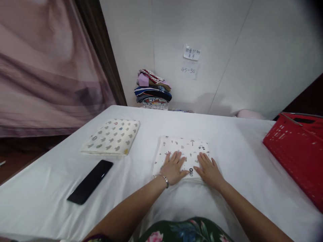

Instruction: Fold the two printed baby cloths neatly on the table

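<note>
A folded white cloth (185,148) with small printed figures lies flat in front of me on the white-covered table (242,208). My left hand (173,168) rests palm down on its left part, fingers spread, a bracelet at the wrist. On its right part lies my right hand (209,170), also palm down with the fingers apart. Neither hand grips anything. Further left is a second folded cloth (112,136), cream with grey mushroom-like prints, touched by neither hand.
A black phone (90,181) lies left of my left forearm. A red plastic basket (297,148) stands at the right edge. Behind the table are stacked fabrics (153,89) and a wall with paper notes (191,53). A pink curtain (47,67) hangs at left.
</note>
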A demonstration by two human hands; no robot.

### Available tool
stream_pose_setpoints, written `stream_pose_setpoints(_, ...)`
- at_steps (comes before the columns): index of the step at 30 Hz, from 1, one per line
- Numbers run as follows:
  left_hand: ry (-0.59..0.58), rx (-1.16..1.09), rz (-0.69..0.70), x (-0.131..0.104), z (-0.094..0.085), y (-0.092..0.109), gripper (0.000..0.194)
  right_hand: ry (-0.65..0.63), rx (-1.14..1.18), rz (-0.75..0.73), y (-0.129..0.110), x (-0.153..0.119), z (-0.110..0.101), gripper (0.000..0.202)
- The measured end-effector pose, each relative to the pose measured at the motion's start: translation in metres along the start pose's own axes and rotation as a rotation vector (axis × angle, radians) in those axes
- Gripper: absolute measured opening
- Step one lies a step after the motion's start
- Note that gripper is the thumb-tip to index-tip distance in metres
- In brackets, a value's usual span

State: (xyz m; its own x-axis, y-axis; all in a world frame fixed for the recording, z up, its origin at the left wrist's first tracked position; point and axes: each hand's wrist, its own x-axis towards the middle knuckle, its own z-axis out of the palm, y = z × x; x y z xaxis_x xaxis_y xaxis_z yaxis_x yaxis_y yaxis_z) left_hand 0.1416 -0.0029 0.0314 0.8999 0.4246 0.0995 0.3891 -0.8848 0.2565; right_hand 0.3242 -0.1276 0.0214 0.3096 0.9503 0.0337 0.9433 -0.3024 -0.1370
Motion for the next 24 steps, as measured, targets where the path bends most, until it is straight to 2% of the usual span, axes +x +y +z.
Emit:
stream_pose_setpoints(4, 0.055, -0.014, -0.059, -0.002, -0.014, -0.008, 0.063, -0.035, 0.007, -0.008, 0.002, 0.0, -0.005, 0.063)
stream_pose_setpoints(7, 0.128, 0.008, -0.25, -0.012, -0.022, -0.028, 0.058, -0.026, 0.037, 0.035, 0.006, -0.002, -0.01, 0.065)
stream_pose_setpoints(9, 0.125, -0.026, -0.398, -0.021, -0.02, -0.042, 0.059, 0.01, 0.077, 0.06, 0.012, -0.007, -0.009, 0.066)
stream_pose_setpoints(11, 0.12, -0.094, -0.48, -0.029, -0.014, -0.051, 0.06, 0.029, 0.166, 0.05, 0.019, -0.015, -0.005, 0.067)
stream_pose_setpoints(14, 0.159, -0.208, -0.504, -0.036, -0.007, -0.057, 0.058, 0.038, 0.314, 0.04, 0.03, -0.025, 0.002, 0.066)
stream_pose_setpoints(17, 0.223, -0.37, -0.554, -0.033, -0.01, -0.061, 0.057, 0.051, 0.343, 0.053, 0.034, -0.028, 0.001, 0.063)
stream_pose_setpoints(21, 0.262, -0.502, -0.697, -0.018, -0.026, -0.069, 0.058, 0.141, 0.275, 0.037, 0.022, -0.011, -0.022, 0.06)
stream_pose_setpoints(24, 0.215, -0.474, -0.712, -0.005, -0.031, -0.068, 0.059, 0.192, 0.252, -0.025, 0.008, 0.017, -0.039, 0.063)
